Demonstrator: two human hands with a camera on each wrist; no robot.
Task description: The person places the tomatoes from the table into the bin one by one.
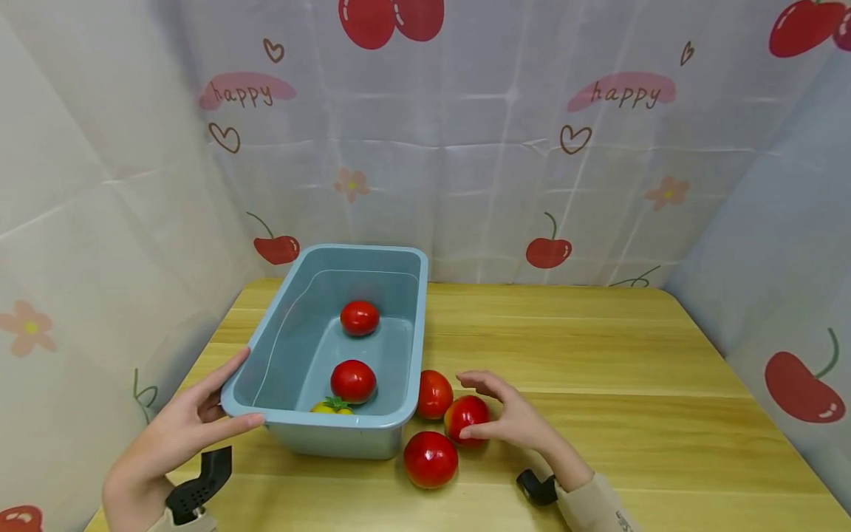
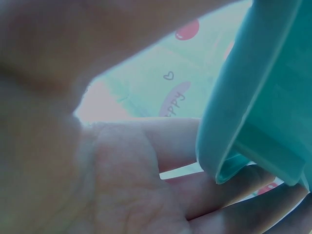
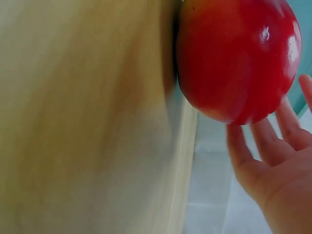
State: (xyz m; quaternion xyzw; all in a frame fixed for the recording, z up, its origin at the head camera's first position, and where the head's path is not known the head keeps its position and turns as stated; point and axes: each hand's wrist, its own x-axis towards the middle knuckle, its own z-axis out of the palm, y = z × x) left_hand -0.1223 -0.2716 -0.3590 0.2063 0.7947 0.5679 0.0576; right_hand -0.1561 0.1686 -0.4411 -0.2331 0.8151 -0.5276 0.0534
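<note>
My left hand (image 1: 176,421) holds the near left corner of a blue plastic bin (image 1: 332,436), thumb along the front and fingers at the left side. In the left wrist view, fingers (image 2: 234,192) pass beneath the bin's rim (image 2: 229,112). My right hand (image 1: 512,417) is around a shiny red apple (image 1: 467,414) on the table; its thumb overlaps the apple's front and its index finger stands off above. Fingers (image 3: 273,146) appear behind the apple (image 3: 239,58) in the right wrist view. Beside it lie an orange-red round fruit (image 1: 435,394) and another red fruit (image 1: 431,459).
Inside the bin are two red round fruits, a far one (image 1: 360,318) and a nearer one (image 1: 353,381), plus something yellow with green leaves (image 1: 332,406), partly hidden by the front rim. The wooden table (image 1: 598,355) is enclosed by printed cloth (image 1: 492,185).
</note>
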